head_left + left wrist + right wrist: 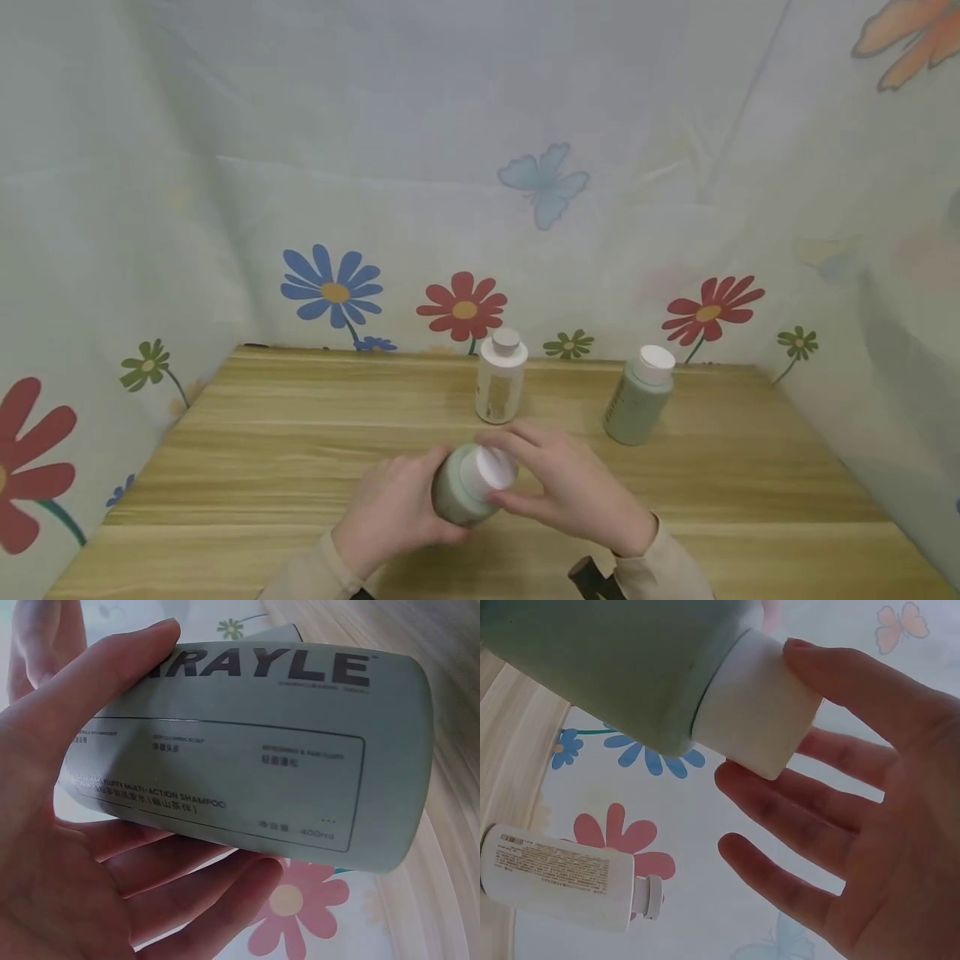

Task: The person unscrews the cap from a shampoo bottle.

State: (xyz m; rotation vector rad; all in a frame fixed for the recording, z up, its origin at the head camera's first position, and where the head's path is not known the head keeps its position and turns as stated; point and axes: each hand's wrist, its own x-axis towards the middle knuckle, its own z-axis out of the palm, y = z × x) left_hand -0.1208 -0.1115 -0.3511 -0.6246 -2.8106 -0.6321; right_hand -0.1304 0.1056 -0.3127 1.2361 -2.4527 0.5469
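Note:
My left hand (pixel 393 507) grips a pale green shampoo bottle (pixel 262 750) round its body, the thumb on one side and fingers on the other. The bottle is held tilted above the table, its printed label facing the left wrist camera. At its upper end sits a white cap (pixel 754 705), leaning toward my right hand (pixel 573 483). That hand pinches the cap between thumb and fingertips, as the right wrist view shows. The little finger stays away from the cap there.
A white bottle (pixel 500 387) with a pale cap stands upright just beyond my hands. Farther right on the wooden table (pixel 337 400) is another green bottle (pixel 636 408) with a white cap. Curtains (pixel 420 192) printed with flowers and butterflies enclose the back and sides.

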